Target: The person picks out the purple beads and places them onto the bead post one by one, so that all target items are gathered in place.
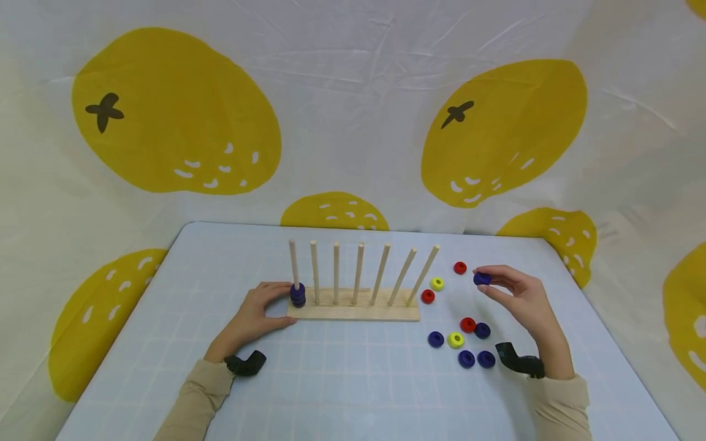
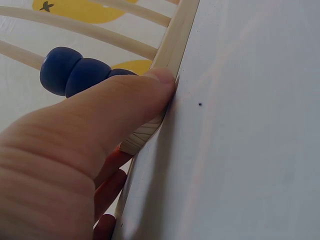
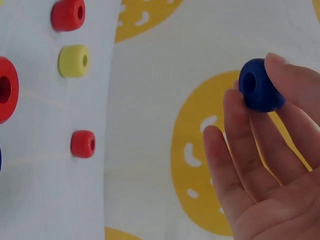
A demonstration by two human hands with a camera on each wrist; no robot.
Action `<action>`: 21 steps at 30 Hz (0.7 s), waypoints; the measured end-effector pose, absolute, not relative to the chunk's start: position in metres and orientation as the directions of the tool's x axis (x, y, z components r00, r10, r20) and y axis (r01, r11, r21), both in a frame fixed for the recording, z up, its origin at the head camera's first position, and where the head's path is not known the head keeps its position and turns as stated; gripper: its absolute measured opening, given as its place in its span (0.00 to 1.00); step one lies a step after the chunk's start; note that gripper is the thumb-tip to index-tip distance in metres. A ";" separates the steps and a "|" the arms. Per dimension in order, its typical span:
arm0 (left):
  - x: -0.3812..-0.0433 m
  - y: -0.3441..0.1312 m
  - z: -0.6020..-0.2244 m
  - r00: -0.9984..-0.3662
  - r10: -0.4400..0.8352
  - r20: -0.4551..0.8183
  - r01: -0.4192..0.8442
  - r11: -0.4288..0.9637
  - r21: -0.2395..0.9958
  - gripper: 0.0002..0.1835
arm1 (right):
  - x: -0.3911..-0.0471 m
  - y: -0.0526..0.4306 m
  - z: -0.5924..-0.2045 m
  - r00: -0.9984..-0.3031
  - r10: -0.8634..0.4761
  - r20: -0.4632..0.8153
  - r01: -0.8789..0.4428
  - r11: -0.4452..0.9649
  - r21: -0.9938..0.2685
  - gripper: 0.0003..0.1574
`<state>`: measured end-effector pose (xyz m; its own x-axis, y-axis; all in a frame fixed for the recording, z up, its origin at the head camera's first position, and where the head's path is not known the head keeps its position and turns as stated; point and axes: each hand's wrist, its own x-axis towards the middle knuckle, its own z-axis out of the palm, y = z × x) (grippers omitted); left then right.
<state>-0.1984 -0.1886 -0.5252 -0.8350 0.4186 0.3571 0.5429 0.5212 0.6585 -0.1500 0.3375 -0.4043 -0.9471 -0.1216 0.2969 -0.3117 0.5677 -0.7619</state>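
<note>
A wooden peg stand (image 1: pixel 358 313) with a row of several upright pegs sits on the table. Blue beads (image 1: pixel 298 296) are stacked on its leftmost peg. My left hand (image 1: pixel 255 318) grips the left end of the base, thumb along the front edge; in the left wrist view the thumb partly hides the stacked beads (image 2: pixel 60 70). To the right of the stand, my right hand (image 1: pixel 518 297) pinches a blue bead (image 1: pixel 482 278) between thumb and fingertips, above the table. The hole of this held bead (image 3: pixel 264 95) shows in the right wrist view.
Loose beads lie between the stand and my right hand: red (image 1: pixel 460 267), yellow (image 1: pixel 437 283) and red (image 1: pixel 428 296) farther back. Nearer are a red bead (image 1: pixel 467 324), a yellow bead (image 1: pixel 455 340) and several blue ones (image 1: pixel 466 359). A lemon-patterned cloth (image 1: pixel 353 122) hangs behind the table.
</note>
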 end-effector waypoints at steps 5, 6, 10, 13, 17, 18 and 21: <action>-0.198 -0.188 -0.526 -0.837 0.419 0.353 0.540 0.527 0.656 0.35 | -0.147 0.332 -0.400 -0.943 -0.104 0.318 -0.319 0.561 -0.764 0.23; -0.198 -0.188 -0.526 -0.836 0.419 0.353 0.541 0.527 0.655 0.35 | -0.146 0.331 -0.399 -0.941 -0.096 0.324 -0.320 0.562 -0.763 0.23; -0.199 -0.188 -0.526 -0.833 0.423 0.358 0.547 0.527 0.650 0.34 | -0.143 0.324 -0.396 -0.935 -0.053 0.349 -0.319 0.555 -0.768 0.25; -0.199 -0.188 -0.526 -0.832 0.422 0.360 0.548 0.526 0.650 0.34 | -0.142 0.320 -0.392 -0.932 -0.027 0.362 -0.319 0.538 -0.780 0.24; -0.200 -0.188 -0.526 -0.828 0.420 0.372 0.556 0.524 0.645 0.34 | -0.142 0.313 -0.386 -0.931 0.002 0.366 -0.310 0.527 -0.792 0.24; -0.199 -0.188 -0.526 -0.829 0.417 0.372 0.554 0.525 0.646 0.34 | -0.142 0.311 -0.385 -0.930 0.009 0.366 -0.307 0.527 -0.792 0.24; -0.199 -0.188 -0.526 -0.830 0.417 0.372 0.553 0.524 0.648 0.34 | -0.142 0.306 -0.379 -0.927 0.026 0.375 -0.308 0.520 -0.797 0.24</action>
<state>-0.1994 -0.1884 -0.5260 -0.8297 0.4165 0.3716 0.5531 0.5239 0.6478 -0.1422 0.3064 -0.3788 -0.9266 0.0255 0.3752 -0.3083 0.5200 -0.7966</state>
